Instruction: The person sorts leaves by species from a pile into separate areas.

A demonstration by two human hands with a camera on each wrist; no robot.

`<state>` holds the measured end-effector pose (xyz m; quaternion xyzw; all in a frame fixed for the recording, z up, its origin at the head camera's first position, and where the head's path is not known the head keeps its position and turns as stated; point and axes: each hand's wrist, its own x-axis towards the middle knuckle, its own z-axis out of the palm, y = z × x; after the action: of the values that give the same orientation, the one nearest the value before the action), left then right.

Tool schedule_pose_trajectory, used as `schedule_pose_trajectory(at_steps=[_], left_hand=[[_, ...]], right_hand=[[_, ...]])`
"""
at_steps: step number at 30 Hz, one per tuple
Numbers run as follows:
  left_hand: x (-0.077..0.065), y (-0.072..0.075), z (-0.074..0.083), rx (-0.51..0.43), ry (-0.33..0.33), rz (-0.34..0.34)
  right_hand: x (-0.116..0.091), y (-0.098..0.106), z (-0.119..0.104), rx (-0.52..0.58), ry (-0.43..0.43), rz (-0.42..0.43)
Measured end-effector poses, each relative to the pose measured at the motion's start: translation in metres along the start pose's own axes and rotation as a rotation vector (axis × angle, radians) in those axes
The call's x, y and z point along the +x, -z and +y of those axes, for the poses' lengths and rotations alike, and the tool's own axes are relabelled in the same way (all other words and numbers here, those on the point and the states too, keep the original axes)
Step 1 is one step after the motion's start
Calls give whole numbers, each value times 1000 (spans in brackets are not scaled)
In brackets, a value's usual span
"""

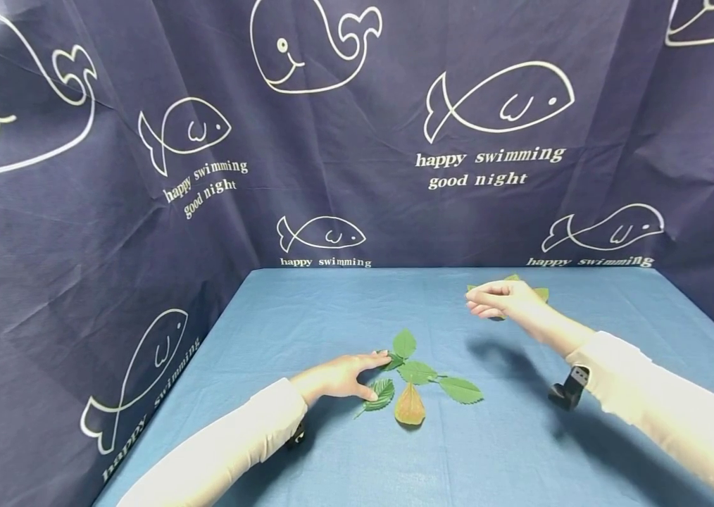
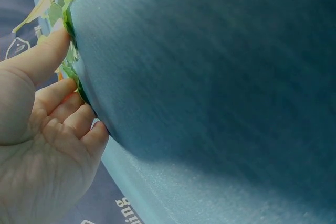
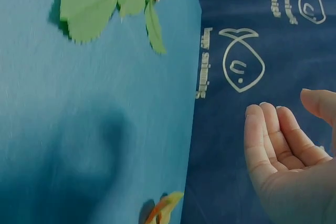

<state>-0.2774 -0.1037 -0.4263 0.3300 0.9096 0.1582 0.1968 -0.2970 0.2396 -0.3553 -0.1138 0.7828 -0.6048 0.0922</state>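
Leaves (image 1: 417,372) clustered on blue tablecloth (image 1: 325,310), orange-brown leaf (image 1: 410,407) nearest. Left hand (image 1: 341,377) loosely spread, gripping nothing, thumb on ribbed green leaf (image 1: 384,393), fingertips at another. Right hand (image 1: 512,300) raised, fingers relaxed, nothing held, near farther leaves (image 1: 541,293).

Forward-down head view, close wrist views, leaves (image 1: 417,372) in all.

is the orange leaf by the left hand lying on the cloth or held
Lying, not held: in the head view the orange leaf rests on the cloth, apart from the left hand.
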Motion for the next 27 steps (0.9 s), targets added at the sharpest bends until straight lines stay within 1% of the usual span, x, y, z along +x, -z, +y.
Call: schedule_pose_trajectory(at_steps=[7, 12, 19, 27], left_hand=[[1, 0, -2, -15, 3, -5], [2, 0, -1, -11, 14, -8], [1, 1, 1, -14, 17, -9], [0, 0, -2, 5, -2, -3]], right_hand=[[-10, -18, 6, 29, 9, -65], [-15, -34, 14, 93, -11, -98], [-26, -60, 26, 152, -65, -148], [-41, -84, 24, 181, -133, -188]])
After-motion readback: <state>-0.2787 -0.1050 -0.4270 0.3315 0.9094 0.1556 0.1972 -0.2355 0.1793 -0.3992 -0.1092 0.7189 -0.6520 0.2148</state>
